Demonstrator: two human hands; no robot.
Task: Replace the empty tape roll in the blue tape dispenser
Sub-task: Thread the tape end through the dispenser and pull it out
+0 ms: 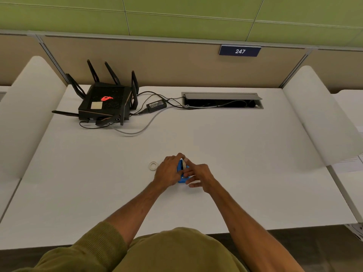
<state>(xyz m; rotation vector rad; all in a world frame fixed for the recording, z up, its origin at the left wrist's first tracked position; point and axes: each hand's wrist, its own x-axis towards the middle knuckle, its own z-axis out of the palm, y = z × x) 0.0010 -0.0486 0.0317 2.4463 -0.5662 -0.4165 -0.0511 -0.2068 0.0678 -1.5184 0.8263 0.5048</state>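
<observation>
The small blue tape dispenser (181, 174) stands on the white desk (235, 154), mostly covered by both hands. My left hand (169, 170) wraps its left side and holds it. My right hand (199, 176) rests against its right side, index finger stretched up onto the white tape roll (184, 163) seated in the top of the dispenser. A thin whitish ring, a tape roll core (153, 165), lies flat on the desk just left of my left hand, untouched.
A black router with antennas (105, 103) and its power adapter (156, 105) sit at the back left, cables running to an open cable tray (222, 101). White side dividers (29, 114) (318, 118) flank the desk.
</observation>
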